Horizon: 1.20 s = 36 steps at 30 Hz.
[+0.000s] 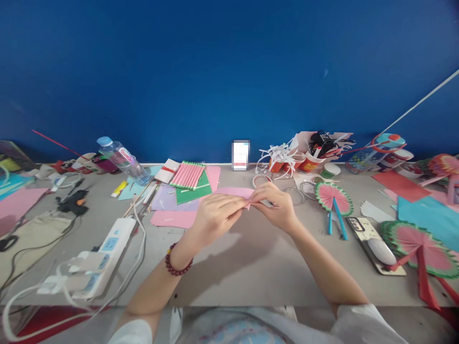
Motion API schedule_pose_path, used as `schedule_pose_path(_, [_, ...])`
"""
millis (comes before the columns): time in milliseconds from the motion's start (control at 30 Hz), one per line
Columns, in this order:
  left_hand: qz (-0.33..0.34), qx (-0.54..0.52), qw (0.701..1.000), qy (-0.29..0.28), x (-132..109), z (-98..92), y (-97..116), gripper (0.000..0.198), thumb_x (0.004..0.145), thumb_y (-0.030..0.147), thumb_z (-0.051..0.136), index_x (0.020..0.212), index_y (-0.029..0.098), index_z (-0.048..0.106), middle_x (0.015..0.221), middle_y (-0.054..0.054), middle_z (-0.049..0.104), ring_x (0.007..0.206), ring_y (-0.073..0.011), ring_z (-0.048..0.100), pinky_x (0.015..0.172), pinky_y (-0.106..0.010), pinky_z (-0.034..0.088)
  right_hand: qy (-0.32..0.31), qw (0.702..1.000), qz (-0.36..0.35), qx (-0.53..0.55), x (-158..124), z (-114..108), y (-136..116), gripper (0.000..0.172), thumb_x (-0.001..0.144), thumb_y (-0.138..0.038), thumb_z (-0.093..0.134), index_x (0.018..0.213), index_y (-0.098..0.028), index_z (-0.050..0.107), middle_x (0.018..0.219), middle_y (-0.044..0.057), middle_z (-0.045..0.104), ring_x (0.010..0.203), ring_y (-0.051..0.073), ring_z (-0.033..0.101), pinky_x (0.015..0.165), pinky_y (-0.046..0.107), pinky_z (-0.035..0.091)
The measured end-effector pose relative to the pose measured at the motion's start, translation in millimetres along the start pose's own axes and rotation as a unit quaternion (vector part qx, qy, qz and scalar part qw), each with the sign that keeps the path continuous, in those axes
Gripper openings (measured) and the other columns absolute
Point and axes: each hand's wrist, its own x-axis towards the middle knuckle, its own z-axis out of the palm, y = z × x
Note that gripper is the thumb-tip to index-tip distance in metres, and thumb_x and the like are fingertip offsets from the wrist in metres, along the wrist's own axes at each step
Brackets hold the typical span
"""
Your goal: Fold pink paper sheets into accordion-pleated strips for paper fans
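Between my two hands is a sheet of pink paper [234, 191], held above the middle of the table. My left hand [217, 215], with a dark red bead bracelet [178, 267] at the wrist, pinches its near edge. Close beside it, the fingers of my right hand [273, 205] pinch the same edge near the paper's right end. Part of the sheet is hidden behind my hands. Just beyond lie a pleated pink paper piece with green edges [189, 175], green paper [194, 190] and more pink paper [172, 219].
Round paper fans [334, 199] lie at the right, near a phone [358, 224] with a white mouse [381, 251] on it. A white power strip [113, 253] with cables, a glue gun [73, 203] and a leaning plastic bottle [124, 158] occupy the left. Cups [309, 163] stand along the blue wall.
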Motion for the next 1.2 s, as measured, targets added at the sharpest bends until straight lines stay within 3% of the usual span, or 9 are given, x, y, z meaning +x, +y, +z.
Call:
schedule_pose_path(233, [-0.012, -0.005, 1.000, 0.017, 1, 10.2, -8, 0.014, 0.088, 0.015, 0.054, 0.094, 0.020, 0.066, 0.092, -0.002, 0.073, 0.084, -0.0145, 0.068, 0.076, -0.027, 0.053, -0.002, 1.000, 0.019, -0.001, -1, 5, 8, 0.007, 0.083, -0.019, 0.063, 0.077, -0.022, 0.066, 0.074, 0.004, 0.069, 0.075, 0.017, 0.061, 0.070, 0.034, 0.051])
schedule_pose_path(500, [0.034, 0.003, 0.997, 0.075, 1, 15.0, -17, 0.015, 0.084, 0.012, 0.058, 0.094, 0.020, 0.066, 0.083, -0.001, 0.074, 0.079, -0.0148, 0.069, 0.071, -0.026, 0.053, -0.078, 0.992, 0.094, 0.006, -1, 1, 16, 0.010, 0.083, -0.029, 0.064, 0.086, -0.022, 0.070, 0.081, 0.004, 0.072, 0.081, 0.018, 0.062, 0.075, 0.034, 0.051])
schedule_pose_path(1000, [0.031, -0.138, 0.989, 0.043, 3, 6.7, -24, 0.019, 0.083, 0.008, 0.059, 0.096, 0.020, 0.067, 0.090, -0.002, 0.074, 0.085, -0.0140, 0.069, 0.073, -0.024, 0.056, -0.026, 0.995, -0.038, -0.086, -1, -2, 4, 0.011, 0.087, -0.019, 0.057, 0.081, -0.022, 0.067, 0.075, 0.004, 0.069, 0.075, 0.018, 0.059, 0.070, 0.035, 0.051])
schedule_pose_path(1200, [-0.011, -0.114, 0.993, -0.006, 6, 6.0, -19, 0.016, 0.083, 0.017, 0.062, 0.099, 0.019, 0.066, 0.093, -0.005, 0.073, 0.087, -0.0158, 0.068, 0.077, -0.027, 0.056, -0.032, 0.991, -0.048, -0.119, -3, -1, 3, 0.016, 0.088, -0.018, 0.054, 0.083, -0.024, 0.067, 0.075, 0.004, 0.069, 0.078, 0.019, 0.059, 0.071, 0.036, 0.052])
